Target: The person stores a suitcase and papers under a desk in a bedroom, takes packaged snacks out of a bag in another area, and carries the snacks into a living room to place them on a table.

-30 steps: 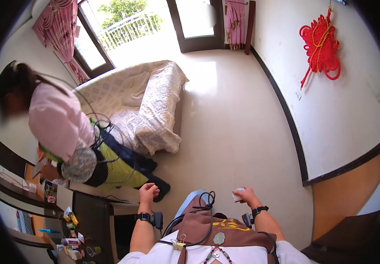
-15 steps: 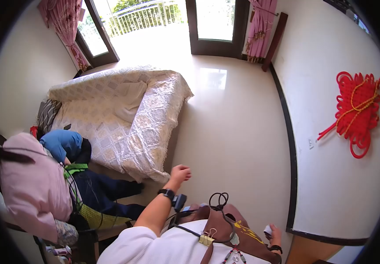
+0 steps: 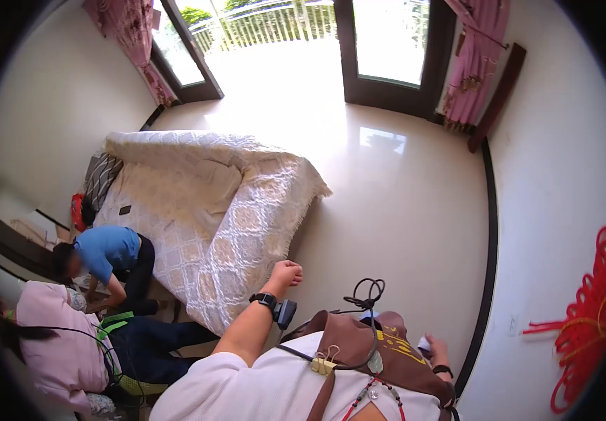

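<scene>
My left hand (image 3: 287, 274) is stretched forward, near the end of a sofa under a patterned cover (image 3: 247, 238). Its fingers are curled into a loose fist and nothing shows in them. A dark watch (image 3: 266, 301) and a small black box (image 3: 285, 314) sit on that wrist. Low at my right side, my right hand (image 3: 438, 348) is closed around a small white item (image 3: 424, 344), whose kind is too small to make out. Across my front hangs a brown bag or apron (image 3: 359, 347) with yellow markings, a binder clip (image 3: 324, 365) and a looped black cable (image 3: 366, 295).
At the left, a person in a blue top (image 3: 110, 249) bends low beside the sofa. Closer sits a person in a pink top (image 3: 54, 337). Pale tiled floor (image 3: 408, 224) runs toward the dark-framed glass doors (image 3: 387, 56). A red knotted decoration (image 3: 590, 323) hangs on the right wall.
My view has shifted, so the wall decoration sits lower and farther right. The person in blue has come more fully into view. Both my hands keep nearly the same pose.
</scene>
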Tool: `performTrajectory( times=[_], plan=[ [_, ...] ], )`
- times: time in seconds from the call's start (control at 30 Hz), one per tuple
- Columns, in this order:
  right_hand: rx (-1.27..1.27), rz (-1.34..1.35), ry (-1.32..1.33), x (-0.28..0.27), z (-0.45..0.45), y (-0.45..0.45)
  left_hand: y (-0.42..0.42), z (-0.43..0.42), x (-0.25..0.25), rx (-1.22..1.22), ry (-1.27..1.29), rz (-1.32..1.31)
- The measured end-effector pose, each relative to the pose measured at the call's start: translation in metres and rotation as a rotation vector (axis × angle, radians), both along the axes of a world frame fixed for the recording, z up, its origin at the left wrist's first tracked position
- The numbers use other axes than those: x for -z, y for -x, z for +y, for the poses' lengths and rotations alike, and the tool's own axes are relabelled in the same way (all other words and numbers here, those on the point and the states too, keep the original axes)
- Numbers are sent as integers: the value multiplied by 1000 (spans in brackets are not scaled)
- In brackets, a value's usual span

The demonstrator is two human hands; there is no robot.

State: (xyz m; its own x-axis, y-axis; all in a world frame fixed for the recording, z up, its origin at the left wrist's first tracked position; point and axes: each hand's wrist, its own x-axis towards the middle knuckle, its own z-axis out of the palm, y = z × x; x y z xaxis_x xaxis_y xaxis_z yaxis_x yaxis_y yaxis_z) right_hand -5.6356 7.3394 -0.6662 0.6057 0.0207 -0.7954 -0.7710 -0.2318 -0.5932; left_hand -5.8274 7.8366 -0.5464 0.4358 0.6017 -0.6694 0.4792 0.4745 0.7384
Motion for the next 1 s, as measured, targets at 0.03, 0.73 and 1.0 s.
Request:
performTrajectory(
  times=[0.03, 0.73, 1.0],
  plan=[
    [-93, -35, 15, -10, 25, -45, -11, 19, -6, -35, -42, -72],
    [-809, -103, 112, -56, 554, -443, -305, 430, 2, -396, 73, -172],
    [-945, -196, 136, 52, 705, -590, -416, 607, 56, -324, 82, -172]
  ],
)
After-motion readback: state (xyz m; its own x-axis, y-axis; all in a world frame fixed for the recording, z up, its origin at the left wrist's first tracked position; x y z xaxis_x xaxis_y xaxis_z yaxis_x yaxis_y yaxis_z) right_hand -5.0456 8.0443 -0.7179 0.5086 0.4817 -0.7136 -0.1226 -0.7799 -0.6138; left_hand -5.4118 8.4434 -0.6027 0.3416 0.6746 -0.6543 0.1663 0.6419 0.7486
